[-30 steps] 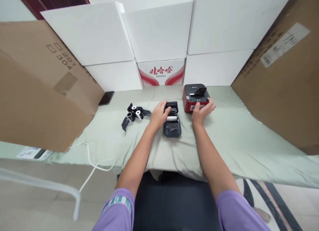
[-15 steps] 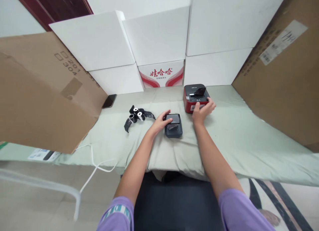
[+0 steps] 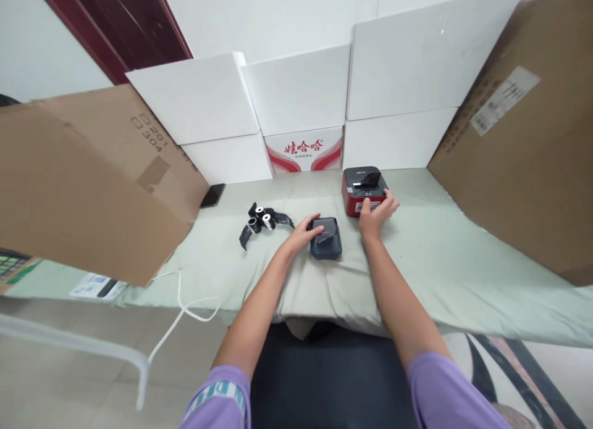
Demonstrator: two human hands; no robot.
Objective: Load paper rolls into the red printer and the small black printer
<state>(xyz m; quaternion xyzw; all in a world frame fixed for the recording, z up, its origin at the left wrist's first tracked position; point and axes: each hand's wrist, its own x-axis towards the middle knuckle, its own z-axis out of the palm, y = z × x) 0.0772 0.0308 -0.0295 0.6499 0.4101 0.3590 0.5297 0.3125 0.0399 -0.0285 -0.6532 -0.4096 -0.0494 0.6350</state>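
My left hand (image 3: 303,235) is around the left side of a small dark blue printer (image 3: 327,250), with the thumb on its top and the fingers at the far left edge. A crumpled dark strip sticks out of the slot on that printer's top. To the right and farther back, my right hand (image 3: 378,215) grips the front right corner of a red and black printer (image 3: 351,200), thumb on the front face and fingers on the right side. A black strip (image 3: 370,179) stands up from its top. Left of my left hand lie several small black rolls (image 3: 267,220) with loose tails.
White boxes (image 3: 301,86) line the back of the cloth-covered table (image 3: 430,250). Cardboard sheets stand at the left (image 3: 92,182) and right (image 3: 519,157). A phone (image 3: 213,195) lies by the left cardboard. A white cable (image 3: 199,300) hangs over the front edge.
My view has tilted slightly, so the boxes and printers sit a little lower in the picture. Both hands stay on the same printers.
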